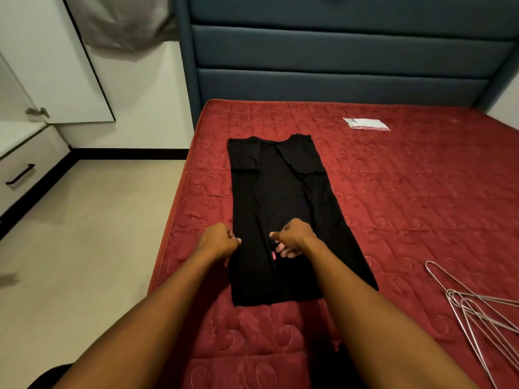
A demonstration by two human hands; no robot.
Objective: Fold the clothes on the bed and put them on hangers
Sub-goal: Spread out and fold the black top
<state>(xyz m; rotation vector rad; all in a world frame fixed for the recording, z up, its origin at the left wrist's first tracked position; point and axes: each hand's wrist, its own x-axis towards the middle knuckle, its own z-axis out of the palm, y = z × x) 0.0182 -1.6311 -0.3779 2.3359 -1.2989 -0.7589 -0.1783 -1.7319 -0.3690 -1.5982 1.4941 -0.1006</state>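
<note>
Red mattress (393,192), black shirt (275,192) in curled fingers (285,250).

Both bare forearms reach forward side by side, the left hand (220,240) curled into a fist pinching the left edge of the black garment (280,197), the right hand (295,238) curled over its middle, gripping the cloth.

Hangers (456,297) cut off right, grey cloth (123,21) blurred
</note>
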